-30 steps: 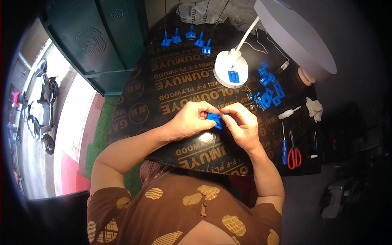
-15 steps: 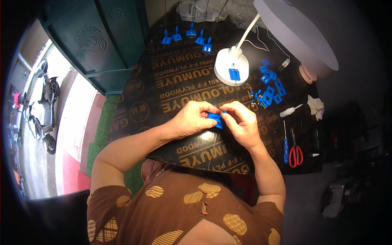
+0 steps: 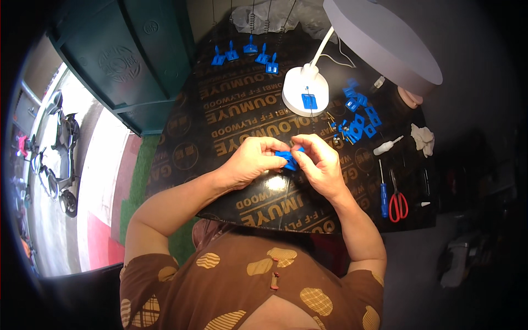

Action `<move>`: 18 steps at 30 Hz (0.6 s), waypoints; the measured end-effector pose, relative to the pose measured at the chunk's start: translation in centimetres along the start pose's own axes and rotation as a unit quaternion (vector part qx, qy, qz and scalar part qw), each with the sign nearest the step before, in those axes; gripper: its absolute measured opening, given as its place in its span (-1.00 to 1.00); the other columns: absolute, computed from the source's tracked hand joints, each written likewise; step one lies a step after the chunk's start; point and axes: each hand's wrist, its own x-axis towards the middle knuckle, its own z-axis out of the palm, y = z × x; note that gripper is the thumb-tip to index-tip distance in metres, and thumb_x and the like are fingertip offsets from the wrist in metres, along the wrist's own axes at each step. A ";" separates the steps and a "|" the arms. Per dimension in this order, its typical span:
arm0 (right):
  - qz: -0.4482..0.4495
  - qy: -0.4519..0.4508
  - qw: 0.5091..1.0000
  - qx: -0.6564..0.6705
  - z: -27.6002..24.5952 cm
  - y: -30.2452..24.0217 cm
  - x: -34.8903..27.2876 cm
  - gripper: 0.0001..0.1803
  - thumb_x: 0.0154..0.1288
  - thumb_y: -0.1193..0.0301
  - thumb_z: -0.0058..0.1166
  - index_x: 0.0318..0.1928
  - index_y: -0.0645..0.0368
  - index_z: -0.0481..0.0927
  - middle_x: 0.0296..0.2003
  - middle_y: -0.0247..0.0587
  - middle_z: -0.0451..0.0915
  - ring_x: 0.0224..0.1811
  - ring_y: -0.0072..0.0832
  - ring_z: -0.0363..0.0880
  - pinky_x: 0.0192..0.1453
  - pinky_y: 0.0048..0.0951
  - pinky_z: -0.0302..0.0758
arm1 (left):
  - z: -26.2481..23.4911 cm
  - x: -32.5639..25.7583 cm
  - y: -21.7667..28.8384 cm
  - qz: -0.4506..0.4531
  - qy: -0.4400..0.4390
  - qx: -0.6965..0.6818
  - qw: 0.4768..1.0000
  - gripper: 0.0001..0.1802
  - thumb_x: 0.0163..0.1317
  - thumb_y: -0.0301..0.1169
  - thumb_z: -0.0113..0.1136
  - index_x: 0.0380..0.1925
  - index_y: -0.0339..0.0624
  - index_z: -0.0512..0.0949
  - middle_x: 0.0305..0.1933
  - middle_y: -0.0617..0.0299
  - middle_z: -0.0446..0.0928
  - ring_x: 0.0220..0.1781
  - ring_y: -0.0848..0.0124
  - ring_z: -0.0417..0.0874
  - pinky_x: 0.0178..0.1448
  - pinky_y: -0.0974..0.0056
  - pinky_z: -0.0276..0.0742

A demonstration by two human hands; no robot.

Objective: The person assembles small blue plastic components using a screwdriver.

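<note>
Blue plastic part (image 3: 288, 161) is pinched in the left hand (image 3: 248, 163); the right hand's (image 3: 323, 168) fingertips nearly meet there, hold unclear. Apparently fingertip fitting, next calling for steady alignment.

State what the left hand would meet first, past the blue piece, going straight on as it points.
Likely the right hand, at the right side of the blue piece; depth is unclear.

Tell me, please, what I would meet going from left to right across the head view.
Green door, left hand, blue piece, right hand, screwdriver, scissors, white cloth.
</note>
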 end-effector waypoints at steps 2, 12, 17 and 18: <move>-0.030 0.023 0.999 -0.010 0.0 0.2 0.1 -0.75 0.24 0.58 0.12 -0.06 0.33 0.54 -0.29 -0.21 0.57 -0.36 -0.59 0.56 -0.26 -0.58 0.51 | -0.1 0.1 0.0 0.001 0.008 0.006 1.000 -0.69 0.17 -0.59 0.21 -0.06 -0.45 0.50 -0.19 0.11 0.61 -0.23 0.49 0.63 -0.08 0.45 0.57; 0.117 0.010 0.985 0.123 0.0 0.0 0.3 -0.76 0.32 0.60 0.01 -0.01 0.35 0.48 -0.30 -0.26 0.55 -0.36 -0.67 0.52 -0.27 -0.62 0.51 | -0.4 0.4 0.0 0.037 0.022 -0.058 0.997 -0.70 0.19 -0.59 0.19 -0.06 -0.45 0.48 -0.18 0.08 0.61 -0.21 0.46 0.64 -0.06 0.42 0.58; 0.124 0.001 0.975 0.183 -0.2 -0.4 0.4 -0.78 0.31 0.64 0.00 -0.04 0.38 0.46 -0.28 -0.24 0.54 -0.32 -0.64 0.55 -0.16 -0.61 0.53 | 0.1 0.1 -0.1 0.069 0.037 0.007 0.997 -0.68 0.19 -0.63 0.16 -0.03 -0.48 0.45 -0.12 0.08 0.58 -0.12 0.44 0.64 0.05 0.39 0.56; 0.124 0.001 0.975 0.183 -0.2 -0.3 0.4 -0.78 0.31 0.64 0.00 -0.04 0.38 0.46 -0.28 -0.24 0.54 -0.32 -0.64 0.55 -0.16 -0.61 0.53 | 0.0 0.2 -0.3 0.091 0.032 0.019 0.995 -0.67 0.19 -0.64 0.15 -0.02 -0.49 0.44 -0.10 0.10 0.56 -0.08 0.44 0.62 0.08 0.39 0.55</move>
